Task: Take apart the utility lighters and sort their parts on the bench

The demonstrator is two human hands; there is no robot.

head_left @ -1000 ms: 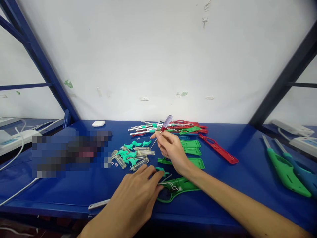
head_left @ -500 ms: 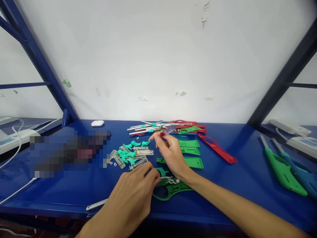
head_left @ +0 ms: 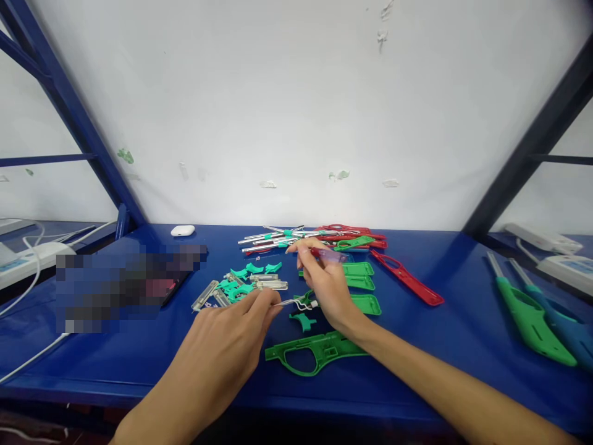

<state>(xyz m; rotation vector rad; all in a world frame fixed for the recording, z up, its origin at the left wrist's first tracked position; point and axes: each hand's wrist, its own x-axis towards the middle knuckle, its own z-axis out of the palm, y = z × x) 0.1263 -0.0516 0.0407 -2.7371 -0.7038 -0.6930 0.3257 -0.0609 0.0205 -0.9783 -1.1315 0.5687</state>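
My left hand [head_left: 236, 327] pinches a lighter's metal tube [head_left: 283, 303], most of it hidden by the fingers. A white wire [head_left: 303, 304] sticks out of its end. In my right hand [head_left: 324, 281] is a screwdriver with a translucent red-purple handle [head_left: 330, 254]; its tip does not show clearly. Below the hands, a green lighter shell half [head_left: 324, 349] lies with its hollow side up. Between it and the hands is a teal trigger [head_left: 302, 322]. More teal triggers [head_left: 238, 290] and clear fuel tanks [head_left: 271, 285] are piled left of my right hand.
Behind are several metal tubes [head_left: 264, 244] and red shell halves [head_left: 352, 230]. Green halves [head_left: 368, 303] and a red half [head_left: 410, 281] lie to the right. Assembled green [head_left: 532, 324] and blue [head_left: 572, 327] lighters lie far right. A white earbud case [head_left: 182, 230] is back left.
My left hand has moved up and slightly left with the tube, uncovering the green shell half and the trigger. My right hand has shifted slightly right, the screwdriver handle now lying flatter.
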